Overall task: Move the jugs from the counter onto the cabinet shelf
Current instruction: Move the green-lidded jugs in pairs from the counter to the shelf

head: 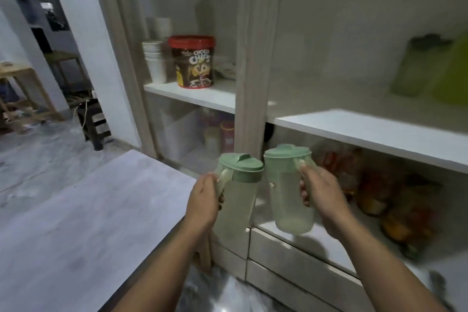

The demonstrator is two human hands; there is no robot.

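Head view: your left hand (pixel 202 200) grips the handle of one green-lidded jug (pixel 236 195), your right hand (pixel 320 190) another (pixel 291 190), both upright in the air before the cabinet shelf (pixel 374 132), beside the counter (pixel 96 210).

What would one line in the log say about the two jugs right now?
step: carrying | left hand: grips left jug handle | right hand: grips right jug handle | jugs: lifted, lids on | cabinet shelf: not reached

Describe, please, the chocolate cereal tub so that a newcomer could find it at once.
Start at the white upper shelf in the cabinet's left bay. The cereal tub stands there, just right of a stack of white cups. Its red lid and brown cartoon label are the only strong colours on that shelf.
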